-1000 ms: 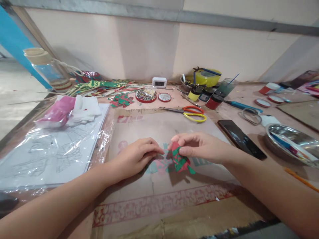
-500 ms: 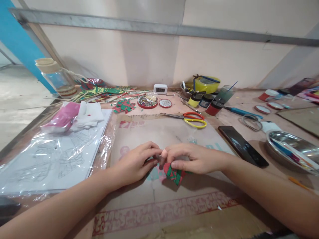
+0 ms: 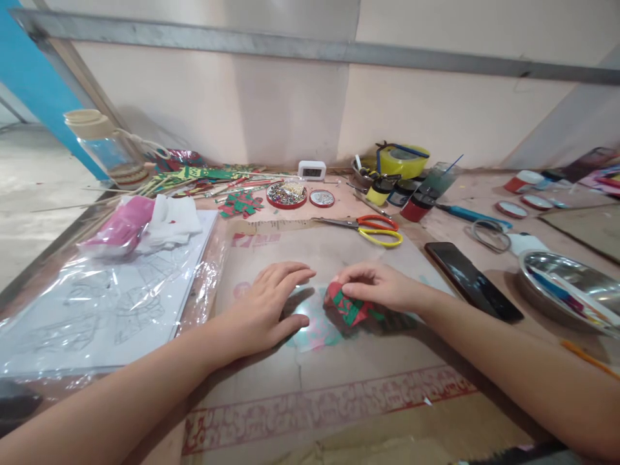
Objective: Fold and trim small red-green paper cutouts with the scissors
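Note:
My right hand (image 3: 375,286) pinches a small red and green patterned piece (image 3: 349,306), paper or cloth by its look, just above the plastic-covered cardboard (image 3: 271,387). To its left, my left hand (image 3: 271,307) hovers over or rests on the same sheet, thumb and fingers apart, with nothing in them. Between and below the hands, a faint green and pink print (image 3: 314,329) shows on the sheet. Beyond the hands lie scissors (image 3: 361,227) with one red and one yellow handle, blades toward the left.
Left are plastic-covered drawings (image 3: 87,310) with a pink packet (image 3: 119,223). Along the back stand a glass jar (image 3: 104,152), green and red scraps (image 3: 242,203), a dish of beads (image 3: 287,194), a clock (image 3: 312,170) and paint jars (image 3: 417,205). A phone (image 3: 472,281) and metal bowl (image 3: 571,278) lie right.
My hands have moved apart. The left fingers have spread and shifted slightly left, while my right hand has drawn a little away with the red and green piece still in it.

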### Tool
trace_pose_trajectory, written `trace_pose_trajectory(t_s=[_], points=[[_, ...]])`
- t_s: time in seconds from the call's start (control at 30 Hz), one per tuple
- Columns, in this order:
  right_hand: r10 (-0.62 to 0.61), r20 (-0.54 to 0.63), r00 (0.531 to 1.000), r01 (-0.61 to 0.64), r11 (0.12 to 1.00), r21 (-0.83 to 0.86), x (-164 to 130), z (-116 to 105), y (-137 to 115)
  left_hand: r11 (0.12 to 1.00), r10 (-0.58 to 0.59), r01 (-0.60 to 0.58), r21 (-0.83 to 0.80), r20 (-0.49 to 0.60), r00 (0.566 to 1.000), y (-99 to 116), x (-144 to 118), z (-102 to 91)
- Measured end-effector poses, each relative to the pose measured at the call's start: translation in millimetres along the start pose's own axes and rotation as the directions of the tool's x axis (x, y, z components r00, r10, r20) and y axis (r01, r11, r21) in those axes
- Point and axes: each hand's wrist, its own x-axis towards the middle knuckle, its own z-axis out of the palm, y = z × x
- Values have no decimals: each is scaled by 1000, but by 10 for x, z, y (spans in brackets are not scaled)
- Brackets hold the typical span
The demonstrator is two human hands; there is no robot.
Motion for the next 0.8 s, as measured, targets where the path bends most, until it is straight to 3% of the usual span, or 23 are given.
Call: trace_pose_trajectory(t_s=[0.2, 0.37, 0.6, 0.8], points=[[42, -184, 982, -9, 984, 179, -46, -243, 166, 993, 18, -21, 115, 23, 1000, -8, 24, -43], [66, -290, 955, -13, 984, 180, -40, -356, 219, 984, -81, 57, 168, 140, 987, -65, 43, -55], [45, -304, 952, -27, 998, 62, -12, -412, 229, 992, -47, 18, 124, 234, 971, -145, 90, -132], [91, -281, 955, -102, 995, -23, -77, -473, 112, 990, 6, -30, 138, 170, 985, -209, 68, -128]])
